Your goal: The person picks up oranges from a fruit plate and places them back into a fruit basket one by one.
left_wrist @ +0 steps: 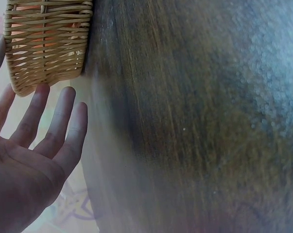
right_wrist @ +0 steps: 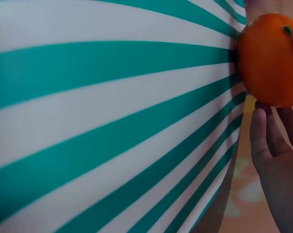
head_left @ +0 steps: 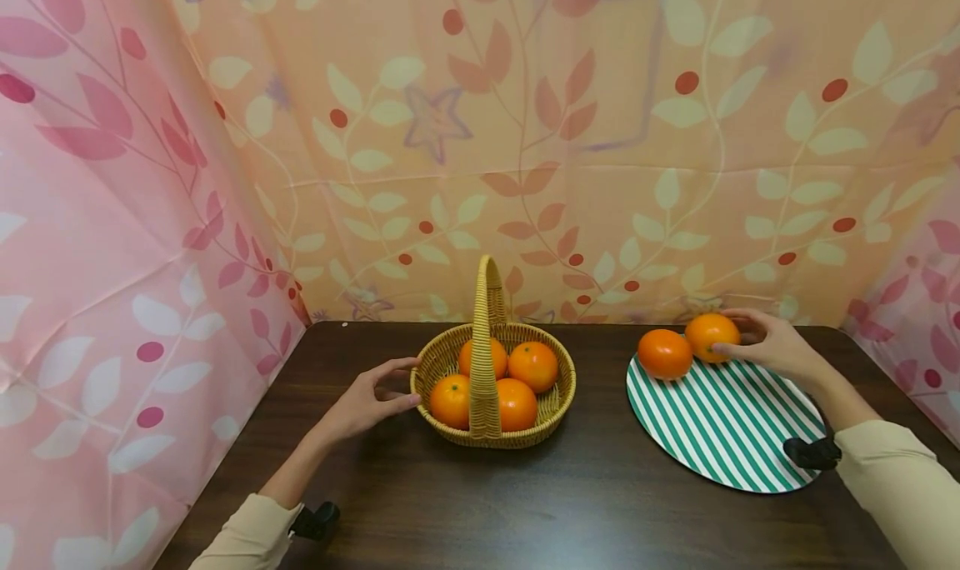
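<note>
Gripping round glossy orange (head_left: pixel 711 334), right hand (head_left: pixel 776 347).

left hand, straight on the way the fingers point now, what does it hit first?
Most likely the wicker basket. The left hand is open, fingers aimed at the basket's near wall, with its fingertips just short of the weave. Contact can't be ruled out; depth is unclear. Nothing lies between them.
</note>
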A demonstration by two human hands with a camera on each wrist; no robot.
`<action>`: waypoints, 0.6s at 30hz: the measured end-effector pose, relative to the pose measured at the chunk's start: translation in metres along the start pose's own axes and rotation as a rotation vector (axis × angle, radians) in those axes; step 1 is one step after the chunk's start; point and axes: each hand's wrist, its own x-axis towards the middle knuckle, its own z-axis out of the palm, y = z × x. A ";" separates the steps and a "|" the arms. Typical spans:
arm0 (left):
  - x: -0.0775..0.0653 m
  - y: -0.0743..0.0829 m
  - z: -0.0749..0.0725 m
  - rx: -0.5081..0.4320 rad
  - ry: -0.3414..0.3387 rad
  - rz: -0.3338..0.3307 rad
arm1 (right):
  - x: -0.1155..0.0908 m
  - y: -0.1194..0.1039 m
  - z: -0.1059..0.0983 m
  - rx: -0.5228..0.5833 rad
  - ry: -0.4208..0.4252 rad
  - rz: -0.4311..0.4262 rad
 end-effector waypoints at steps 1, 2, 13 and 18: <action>0.000 0.000 0.000 -0.001 0.000 -0.001 | 0.000 0.000 -0.001 -0.003 0.003 0.003; 0.000 0.000 0.000 -0.001 -0.002 -0.001 | 0.000 0.000 -0.002 -0.012 0.009 0.003; 0.000 -0.002 0.000 -0.008 0.001 0.000 | -0.010 -0.006 -0.020 -0.051 0.069 -0.001; 0.001 -0.003 0.000 -0.011 0.000 0.004 | -0.013 -0.012 -0.023 -0.039 0.104 -0.008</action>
